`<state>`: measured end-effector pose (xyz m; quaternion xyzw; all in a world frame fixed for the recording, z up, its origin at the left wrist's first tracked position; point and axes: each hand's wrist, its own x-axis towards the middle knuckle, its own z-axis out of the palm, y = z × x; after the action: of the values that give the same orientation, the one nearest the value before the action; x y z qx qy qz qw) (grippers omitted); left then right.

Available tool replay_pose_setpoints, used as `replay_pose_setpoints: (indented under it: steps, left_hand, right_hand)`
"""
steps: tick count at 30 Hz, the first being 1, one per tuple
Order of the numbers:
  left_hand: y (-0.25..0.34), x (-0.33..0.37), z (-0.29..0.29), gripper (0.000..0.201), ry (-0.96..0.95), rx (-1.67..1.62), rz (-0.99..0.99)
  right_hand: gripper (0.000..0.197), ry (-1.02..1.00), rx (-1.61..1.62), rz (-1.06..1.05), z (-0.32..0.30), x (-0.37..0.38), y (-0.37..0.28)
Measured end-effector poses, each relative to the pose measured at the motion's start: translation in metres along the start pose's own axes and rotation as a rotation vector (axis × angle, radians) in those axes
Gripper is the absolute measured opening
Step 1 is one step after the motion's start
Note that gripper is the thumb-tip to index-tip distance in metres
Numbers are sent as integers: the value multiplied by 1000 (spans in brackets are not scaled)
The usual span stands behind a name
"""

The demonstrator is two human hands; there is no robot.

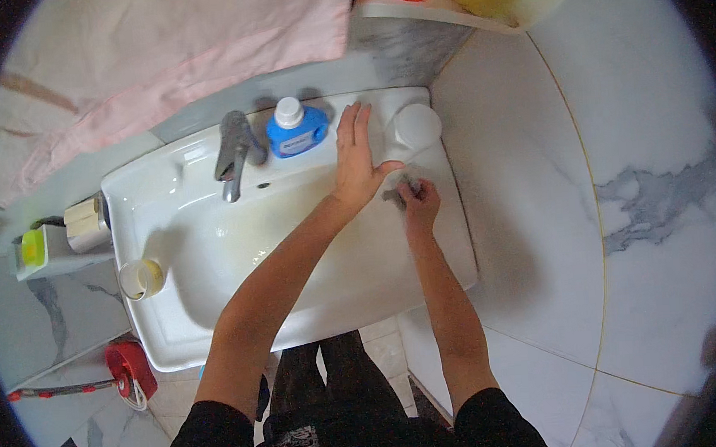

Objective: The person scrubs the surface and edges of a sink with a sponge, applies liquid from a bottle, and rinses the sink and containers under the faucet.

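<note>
My left hand (357,159) is open over the back right part of the white sink (299,331), fingers stretched out and thumb pointing right. It lies between a blue bottle (296,136) with a white cap and a white round-topped container (418,126). Closer to me, my right hand (421,206) is closed at the sink's right ledge. Something small and greyish shows at its fingertips, too blurred to name. To the left of the blue bottle stands the metal faucet (237,153).
A clear cup (141,278) with something yellowish sits on the sink's left rim. Pink cloth (223,75) hangs at the back left. Wall holders (65,248) are on the left, with a red object (130,368) below. A tiled wall (521,187) bounds the right side.
</note>
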<state>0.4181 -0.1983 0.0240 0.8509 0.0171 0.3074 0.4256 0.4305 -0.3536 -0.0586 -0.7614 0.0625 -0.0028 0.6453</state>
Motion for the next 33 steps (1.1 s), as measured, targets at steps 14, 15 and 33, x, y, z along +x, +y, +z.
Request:
replay_pose_setpoints:
  steps: [14, 15, 33]
  left_hand:
    - [-22, 3, 73, 92, 12, -166, -379]
    - [-19, -11, 67, 91, 76, -195, -401]
    - [-14, -187, -65, 89, 66, 15, -748]
  right_hand:
    - [69, -263, -1083, -538, 3, 32, 18]
    - [70, -279, -1154, -537, 7, 43, 15]
    - [86, -514, -985, -885, 106, 47, 2]
